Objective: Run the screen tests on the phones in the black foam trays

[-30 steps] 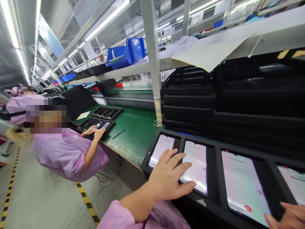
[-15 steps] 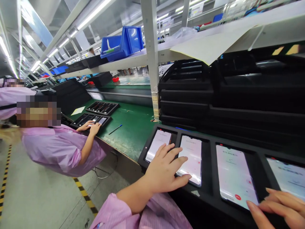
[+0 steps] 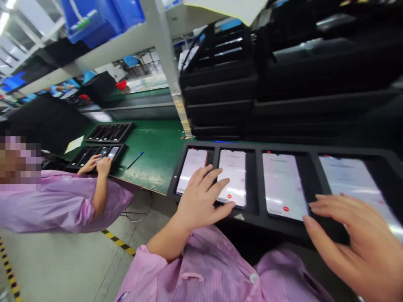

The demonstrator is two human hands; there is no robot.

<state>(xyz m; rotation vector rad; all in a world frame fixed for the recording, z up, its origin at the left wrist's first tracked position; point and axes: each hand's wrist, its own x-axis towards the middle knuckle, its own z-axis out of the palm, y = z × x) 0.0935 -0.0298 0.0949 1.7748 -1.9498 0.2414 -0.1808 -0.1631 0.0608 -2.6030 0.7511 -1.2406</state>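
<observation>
A black foam tray (image 3: 258, 197) lies before me, with several lit smartphones in its slots. Over the leftmost phone (image 3: 192, 161) and the edge of the second phone (image 3: 232, 172) spreads my left hand (image 3: 204, 197), its fingers apart and holding nothing. My right hand (image 3: 359, 235) hovers between the third phone (image 3: 281, 180) and the rightmost phone (image 3: 352, 176), fingers spread, covering part of the latter. Red round icons glow near the bottom of the second and third screens. Whether any fingertip touches glass I cannot tell.
Stacked black trays (image 3: 220, 100) rise behind mine, beside a white post (image 3: 166, 63). On the green bench (image 3: 151, 142) lie a pen (image 3: 135, 160) and a tray of phones (image 3: 110, 132). At left, a co-worker's hands (image 3: 97, 163) rest over another tray. A blue bin (image 3: 94, 21) sits on the shelf.
The view has tilted down and swung right, so the tray appears higher and farther left. More of my right hand shows. The second phone's red icon is now visible.
</observation>
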